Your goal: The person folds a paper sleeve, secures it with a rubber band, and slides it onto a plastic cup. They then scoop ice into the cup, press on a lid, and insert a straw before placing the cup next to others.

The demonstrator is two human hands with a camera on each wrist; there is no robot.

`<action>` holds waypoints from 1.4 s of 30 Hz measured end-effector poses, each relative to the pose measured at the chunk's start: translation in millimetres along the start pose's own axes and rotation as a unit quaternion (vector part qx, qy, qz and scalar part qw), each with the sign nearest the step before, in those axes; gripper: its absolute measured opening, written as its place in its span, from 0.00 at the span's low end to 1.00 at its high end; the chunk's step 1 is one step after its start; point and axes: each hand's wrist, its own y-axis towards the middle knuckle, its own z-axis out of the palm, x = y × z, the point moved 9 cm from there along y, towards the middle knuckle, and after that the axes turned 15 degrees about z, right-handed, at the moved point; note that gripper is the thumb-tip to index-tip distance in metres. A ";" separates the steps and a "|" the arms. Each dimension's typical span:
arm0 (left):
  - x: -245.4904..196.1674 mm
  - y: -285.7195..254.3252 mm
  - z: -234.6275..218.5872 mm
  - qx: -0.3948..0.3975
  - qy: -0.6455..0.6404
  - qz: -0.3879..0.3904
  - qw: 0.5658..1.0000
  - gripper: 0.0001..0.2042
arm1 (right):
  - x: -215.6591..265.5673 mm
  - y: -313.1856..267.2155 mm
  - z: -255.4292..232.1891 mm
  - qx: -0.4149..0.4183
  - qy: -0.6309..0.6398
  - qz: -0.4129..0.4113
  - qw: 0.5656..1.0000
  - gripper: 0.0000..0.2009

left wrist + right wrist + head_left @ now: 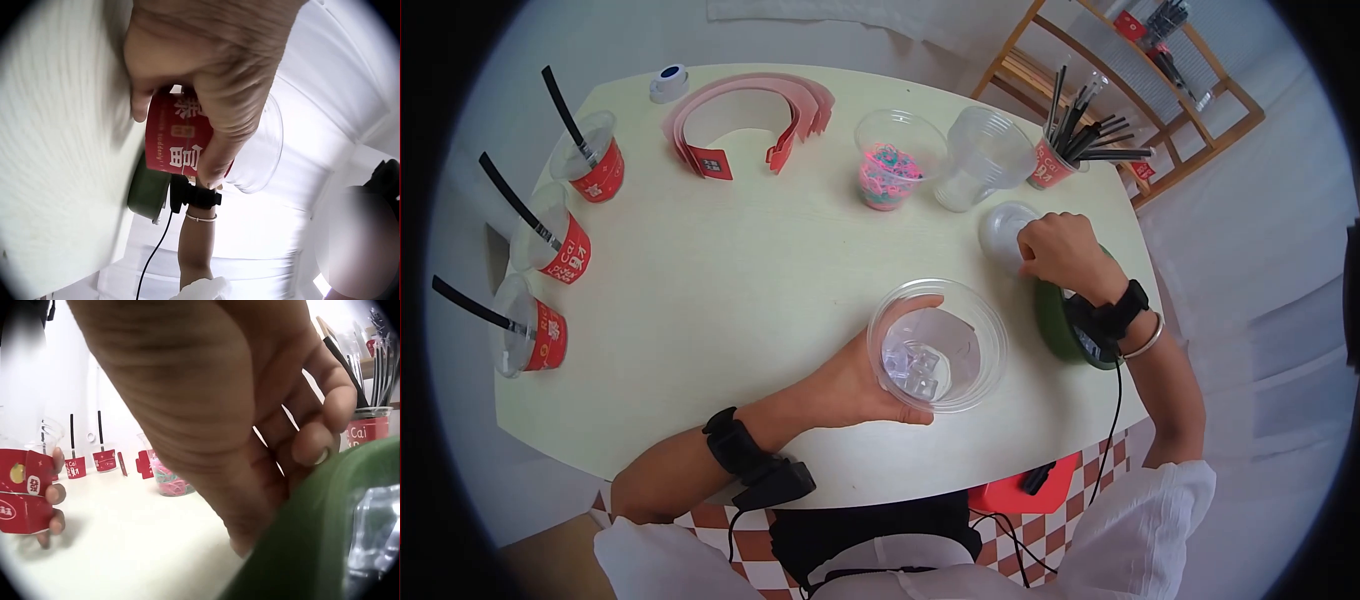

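Note:
My left hand grips a clear plastic cup above the near part of the table, thumb and fingers spread around its sides. Several clear ice cubes lie at the cup's bottom. A red paper sleeve wraps the cup. My right hand has its fingers curled at the edge of a clear lid-like plastic piece; cannot tell whether it pinches it. Under the right wrist stands a green bowl with clear cubes inside.
Three red-sleeved cups with black straws line the left edge. Pink-red paper sleeves lie at the back, beside a white roll. Farther right stand a cup of colourful rubber bands, stacked clear cups and a straw cup.

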 end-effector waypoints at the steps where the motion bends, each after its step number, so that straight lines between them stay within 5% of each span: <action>1: -2.0 0.3 0.5 0.002 0.000 0.001 1.000 0.50 | 0.3 1.1 0.0 0.006 0.001 -0.001 1.000 0.07; 23: 0.0 -0.4 1.6 -0.007 -0.035 -0.009 0.999 0.49 | -1.5 9.1 12.8 0.072 0.049 -0.019 0.996 0.04; 42: 4.2 -1.5 1.4 -0.011 -0.065 -0.012 0.998 0.49 | -6.6 4.1 -3.1 0.050 0.081 -0.028 0.995 0.03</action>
